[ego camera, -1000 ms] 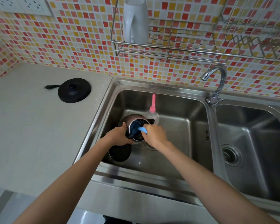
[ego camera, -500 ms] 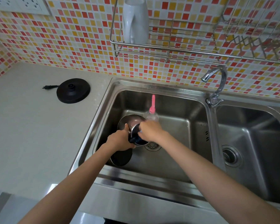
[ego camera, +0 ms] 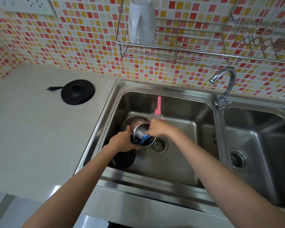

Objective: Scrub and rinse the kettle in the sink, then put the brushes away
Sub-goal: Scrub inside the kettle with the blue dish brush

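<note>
A steel kettle [ego camera: 142, 130] lies tilted in the left sink basin [ego camera: 179, 122], its mouth facing up at me. My left hand [ego camera: 123, 143] grips it at its black handle. My right hand [ego camera: 158, 128] holds a blue-handled brush [ego camera: 144, 139] whose head is pushed inside the kettle mouth. A second brush with a pink handle [ego camera: 158, 105] and clear bristles stands behind my right hand, leaning on the basin's back wall.
The kettle's black power base [ego camera: 77, 92] with its plug lies on the grey counter to the left. A tap [ego camera: 224, 86] stands between the two basins. A wire rack [ego camera: 179, 50] with a white mug [ego camera: 141, 20] hangs above. The drain strainer [ego camera: 158, 145] is beside the kettle.
My right hand has moved up and to the right over the kettle mouth, working the blue brush deeper inside. The drain strainer has come into sight. My left hand keeps its grip.
</note>
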